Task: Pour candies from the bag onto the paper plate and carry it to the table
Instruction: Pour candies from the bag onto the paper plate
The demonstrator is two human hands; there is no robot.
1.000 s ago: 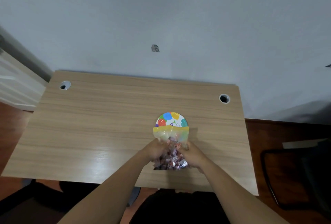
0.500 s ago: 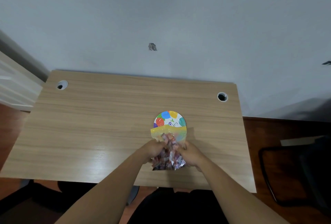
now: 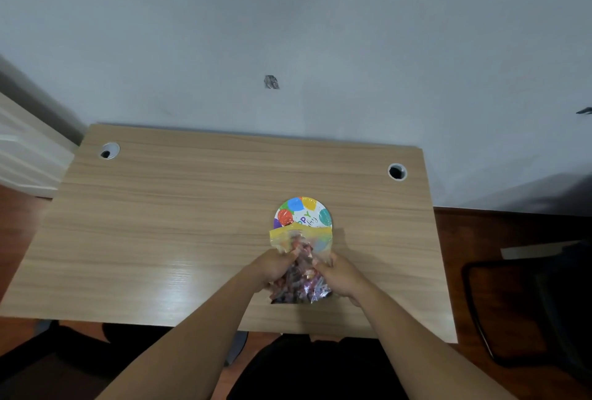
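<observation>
A clear bag of wrapped candies [image 3: 301, 271] with a yellow top band is held over the desk, its mouth tipped away from me toward the paper plate [image 3: 304, 212]. The plate is white with coloured balloons and lies flat on the wooden desk [image 3: 179, 223]; the bag's top hides its near half. My left hand [image 3: 272, 266] grips the bag's left side and my right hand [image 3: 341, 274] grips its right side. Candies crowd the upper part of the bag near the yellow band. Whether any lie on the plate I cannot tell.
The desk stands against a pale wall and has two round cable holes, one at the back left [image 3: 109, 151] and one at the back right [image 3: 397, 171]. A dark chair [image 3: 528, 303] stands on the wooden floor to the right.
The bag has tilted further toward the plate and the candies have slid up toward its yellow mouth. Both hands keep their grip on the bag's sides.
</observation>
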